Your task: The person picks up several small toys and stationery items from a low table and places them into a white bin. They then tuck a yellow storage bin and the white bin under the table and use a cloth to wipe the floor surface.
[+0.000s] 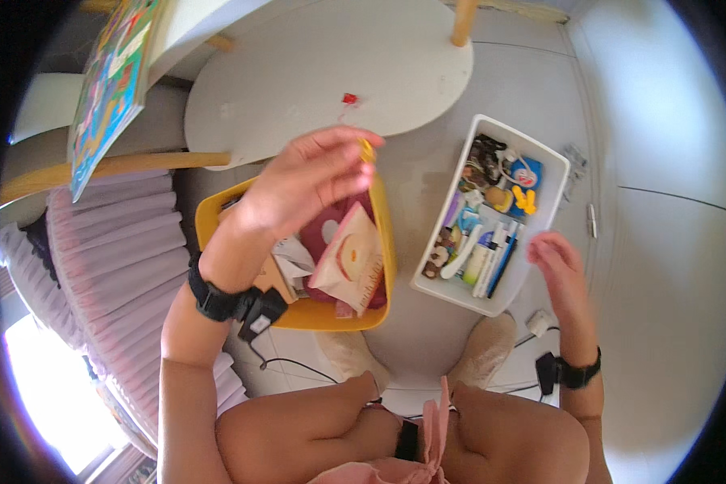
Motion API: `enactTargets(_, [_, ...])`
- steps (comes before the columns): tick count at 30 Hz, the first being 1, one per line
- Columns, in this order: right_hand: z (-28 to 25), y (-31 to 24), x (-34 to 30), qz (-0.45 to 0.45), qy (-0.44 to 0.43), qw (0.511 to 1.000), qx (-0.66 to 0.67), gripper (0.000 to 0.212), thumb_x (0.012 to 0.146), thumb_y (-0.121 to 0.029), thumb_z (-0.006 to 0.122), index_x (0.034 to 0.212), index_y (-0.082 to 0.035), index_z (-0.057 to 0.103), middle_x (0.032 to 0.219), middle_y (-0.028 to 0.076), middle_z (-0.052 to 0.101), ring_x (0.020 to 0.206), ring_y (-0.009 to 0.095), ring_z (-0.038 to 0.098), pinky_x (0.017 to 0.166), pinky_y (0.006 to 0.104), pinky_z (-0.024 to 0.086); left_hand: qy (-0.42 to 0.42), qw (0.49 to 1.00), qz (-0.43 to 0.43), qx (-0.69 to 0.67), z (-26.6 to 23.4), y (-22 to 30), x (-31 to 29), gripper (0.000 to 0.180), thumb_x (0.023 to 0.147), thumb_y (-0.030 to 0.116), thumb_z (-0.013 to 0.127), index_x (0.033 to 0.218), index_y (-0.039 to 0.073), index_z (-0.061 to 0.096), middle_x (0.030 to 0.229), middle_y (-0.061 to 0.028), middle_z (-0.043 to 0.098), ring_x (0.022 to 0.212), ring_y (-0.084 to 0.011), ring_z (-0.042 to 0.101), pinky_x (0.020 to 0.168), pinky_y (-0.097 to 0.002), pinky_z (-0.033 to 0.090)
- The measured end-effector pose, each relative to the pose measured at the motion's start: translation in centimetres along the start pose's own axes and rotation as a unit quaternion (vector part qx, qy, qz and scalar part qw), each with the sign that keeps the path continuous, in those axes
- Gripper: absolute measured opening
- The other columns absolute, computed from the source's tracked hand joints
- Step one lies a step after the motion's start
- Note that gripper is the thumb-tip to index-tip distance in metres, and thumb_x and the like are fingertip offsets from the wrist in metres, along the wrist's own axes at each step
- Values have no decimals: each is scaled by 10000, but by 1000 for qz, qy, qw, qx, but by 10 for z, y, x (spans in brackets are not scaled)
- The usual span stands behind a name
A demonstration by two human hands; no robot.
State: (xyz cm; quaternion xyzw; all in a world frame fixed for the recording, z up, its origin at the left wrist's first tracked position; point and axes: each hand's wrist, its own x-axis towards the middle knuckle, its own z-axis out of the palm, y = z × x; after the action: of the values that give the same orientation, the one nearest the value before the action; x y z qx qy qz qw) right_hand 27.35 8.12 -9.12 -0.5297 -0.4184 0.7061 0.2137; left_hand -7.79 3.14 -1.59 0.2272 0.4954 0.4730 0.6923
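Observation:
My left hand [315,173] is raised over the far side of a yellow bin [389,266], its thumb and fingers pinched on a small yellow object [366,151] whose kind I cannot make out. Inside the bin lie a cream pouch [351,258] with a printed smile, dark red cloth [321,227] and white paper [293,260]. To the right stands a white bin [452,194] of small things: pens [504,260], a yellow toy piece [525,201], a blue packet [527,173] and brown figures. By its right edge hovers my right hand [561,270], loosely open and slightly blurred, holding nothing visible.
A low white round table [298,89] stands at the back, with a small red item [349,99] on it. A colourful book [113,97] and a pleated pink-grey cover [121,266] are on the left. A pen [592,220] and a white plug [538,323] lie on the floor.

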Motion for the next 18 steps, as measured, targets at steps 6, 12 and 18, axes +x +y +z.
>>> enactTargets(6, [66,-54,9,22,-262,958,111,247,887,-172,514,1053,8,547,934,71,600,836,131,578,759,263,470,-66,996,-37,55,77,-8,-11,180,864,43,526,1027,-21,569,899,-55,558,831,-115,531,754,-233,467])
enactTargets(12, [89,-79,-6,68,-359,903,227,353,890,-183,516,1167,35,487,1014,88,596,912,139,581,773,260,477,-46,933,247,259,90,-29,-22,231,764,-27,626,971,71,653,892,-38,509,806,-114,519,704,-243,448])
enactTargets(18, [86,-69,-6,129,-406,839,338,329,875,-134,534,1153,38,497,993,99,603,864,145,602,780,272,505,-39,877,318,358,90,-24,-27,259,706,-40,657,928,92,673,833,-23,507,751,-134,493,651,-250,414])
